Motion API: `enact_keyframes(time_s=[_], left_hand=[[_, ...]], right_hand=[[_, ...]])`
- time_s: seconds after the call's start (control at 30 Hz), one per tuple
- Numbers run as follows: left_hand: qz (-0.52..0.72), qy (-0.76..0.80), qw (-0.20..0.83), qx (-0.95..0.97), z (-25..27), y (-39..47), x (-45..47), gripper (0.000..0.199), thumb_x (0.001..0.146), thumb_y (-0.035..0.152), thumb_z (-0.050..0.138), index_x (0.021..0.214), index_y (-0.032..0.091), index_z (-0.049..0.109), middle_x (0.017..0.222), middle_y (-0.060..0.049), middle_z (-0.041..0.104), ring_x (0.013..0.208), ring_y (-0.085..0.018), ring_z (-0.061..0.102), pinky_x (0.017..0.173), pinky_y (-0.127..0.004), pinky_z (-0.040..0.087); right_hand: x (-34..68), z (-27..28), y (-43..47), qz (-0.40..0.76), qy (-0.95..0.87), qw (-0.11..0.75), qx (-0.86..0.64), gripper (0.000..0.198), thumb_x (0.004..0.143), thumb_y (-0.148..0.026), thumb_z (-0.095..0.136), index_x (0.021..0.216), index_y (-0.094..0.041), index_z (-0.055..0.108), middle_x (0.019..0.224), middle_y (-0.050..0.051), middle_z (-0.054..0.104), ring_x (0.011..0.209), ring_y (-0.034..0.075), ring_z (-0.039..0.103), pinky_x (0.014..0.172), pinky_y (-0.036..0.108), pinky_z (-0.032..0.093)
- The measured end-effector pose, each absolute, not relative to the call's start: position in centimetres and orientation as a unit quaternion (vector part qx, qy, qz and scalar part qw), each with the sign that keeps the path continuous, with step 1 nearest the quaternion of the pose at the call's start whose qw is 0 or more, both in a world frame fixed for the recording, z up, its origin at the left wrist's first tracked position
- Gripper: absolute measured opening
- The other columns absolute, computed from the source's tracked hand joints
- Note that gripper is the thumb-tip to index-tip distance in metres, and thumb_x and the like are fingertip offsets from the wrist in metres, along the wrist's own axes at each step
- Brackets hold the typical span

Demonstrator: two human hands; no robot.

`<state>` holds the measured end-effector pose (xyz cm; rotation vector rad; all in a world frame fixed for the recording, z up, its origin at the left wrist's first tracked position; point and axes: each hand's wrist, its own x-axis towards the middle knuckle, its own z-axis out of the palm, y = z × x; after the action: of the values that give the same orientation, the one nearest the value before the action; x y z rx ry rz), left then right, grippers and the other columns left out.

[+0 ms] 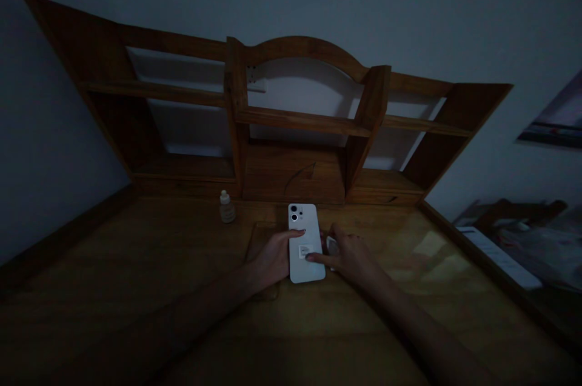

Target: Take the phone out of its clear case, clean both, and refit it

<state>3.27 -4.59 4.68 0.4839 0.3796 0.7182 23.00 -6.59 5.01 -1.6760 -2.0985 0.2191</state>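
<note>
A white smartphone (pixel 308 222), back side up with its cameras at the far end, is held over the desk. My left hand (pixel 271 260) grips its left edge, the thumb lying across the back. A small pale label (pixel 304 251) sits on the phone's back, and the thumb of my right hand (pixel 354 256) touches it. Curled fingers of that hand hold a white crumpled piece (pixel 332 245), perhaps tissue, beside the phone's right edge. Partly hidden under my left hand lies a clear, flat, rounded-corner thing (pixel 266 296), which looks like a phone case.
A small bottle with a white cap (pixel 227 210) stands on the wooden desk (pixel 182 240) to the left. Along the back rises a wooden shelf unit (pixel 295 122), with a wall socket (pixel 256 80) behind it. At right are a white slab (pixel 498 256) and a chair back (pixel 522 213). Light is dim.
</note>
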Motion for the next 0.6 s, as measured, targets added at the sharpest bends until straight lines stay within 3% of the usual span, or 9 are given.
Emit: enact_keyframes(time_s=[0.1, 0.2, 0.37, 0.6], left_hand=[[0.346, 0.169, 0.895, 0.224, 4.5, -4.4, 3.0, 0.042, 0.094, 0.033, 0.043, 0.123, 0.005, 0.055, 0.110, -0.020, 0.061, 0.095, -0.030, 0.061, 0.089, -0.041, 0.044], [0.341, 0.178, 0.899, 0.208, 4.2, -4.1, 2.7, 0.050, 0.094, 0.046, 0.044, 0.125, 0.008, 0.055, 0.111, -0.019, 0.061, 0.099, -0.031, 0.060, 0.090, -0.042, 0.044], [0.340, 0.169, 0.902, 0.204, 4.2, -4.2, 2.3, 0.056, 0.095, 0.053, 0.043, 0.124, 0.007, 0.056, 0.111, -0.018, 0.062, 0.102, -0.031, 0.060, 0.092, -0.041, 0.045], [0.346, 0.185, 0.901, 0.182, 4.5, -4.5, 2.3, 0.051, 0.093, 0.055, 0.045, 0.123, 0.014, 0.057, 0.102, -0.015, 0.065, 0.092, -0.030, 0.063, 0.086, -0.044, 0.048]], right_hand=[[23.8, 4.7, -5.8, 0.104, -0.743, 0.229, -0.621, 0.062, 0.064, -0.075, 0.064, 0.093, -0.020, 0.057, 0.069, 0.004, 0.068, 0.058, 0.022, 0.062, 0.049, 0.025, 0.032], [24.4, 4.4, -5.2, 0.150, -0.698, 0.323, -0.621, 0.050, 0.076, -0.068, 0.059, 0.083, -0.019, 0.058, 0.060, 0.000, 0.060, 0.051, 0.017, 0.055, 0.046, 0.023, 0.031], [25.2, 3.6, -4.6, 0.204, -0.635, 0.461, -0.585, 0.047, 0.093, -0.055, 0.039, 0.090, -0.015, 0.064, 0.071, 0.004, 0.065, 0.063, 0.018, 0.060, 0.052, 0.025, 0.042], [24.8, 2.4, -4.3, 0.220, -0.624, 0.514, -0.545, 0.049, 0.093, -0.053, 0.040, 0.106, -0.012, 0.062, 0.082, 0.011, 0.072, 0.069, 0.023, 0.067, 0.053, 0.029, 0.051]])
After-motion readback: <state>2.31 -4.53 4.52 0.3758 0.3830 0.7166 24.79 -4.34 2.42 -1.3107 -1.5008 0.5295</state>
